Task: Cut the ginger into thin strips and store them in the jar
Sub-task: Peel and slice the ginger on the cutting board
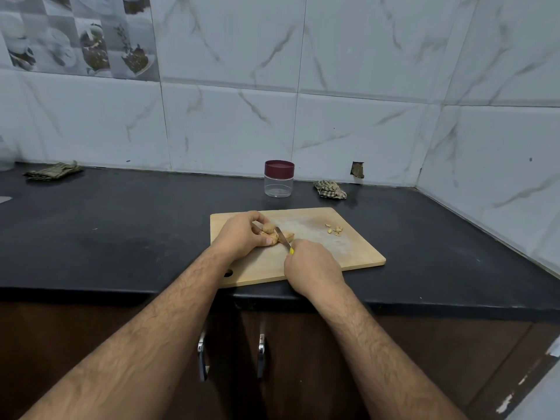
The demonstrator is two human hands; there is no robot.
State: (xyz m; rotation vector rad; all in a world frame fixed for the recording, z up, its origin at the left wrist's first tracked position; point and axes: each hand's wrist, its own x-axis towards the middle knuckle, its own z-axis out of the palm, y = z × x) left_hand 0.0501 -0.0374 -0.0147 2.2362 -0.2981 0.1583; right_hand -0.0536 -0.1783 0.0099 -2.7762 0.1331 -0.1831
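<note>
Ginger root on wooden cutting board, L hand gripping it. R hand wrapped round yellow-handled knife, blade on ginger. Cut bits at board's R. Lidded jar behind on desk.

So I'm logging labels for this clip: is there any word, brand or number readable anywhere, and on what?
None can be read.
The jar and its maroon lid carry no visible label.
The knife shows no marking.
The decorative wall tiles bear pictures only, no legible words.

Matt wooden board; clear plastic jar; glossy black counter.
</note>
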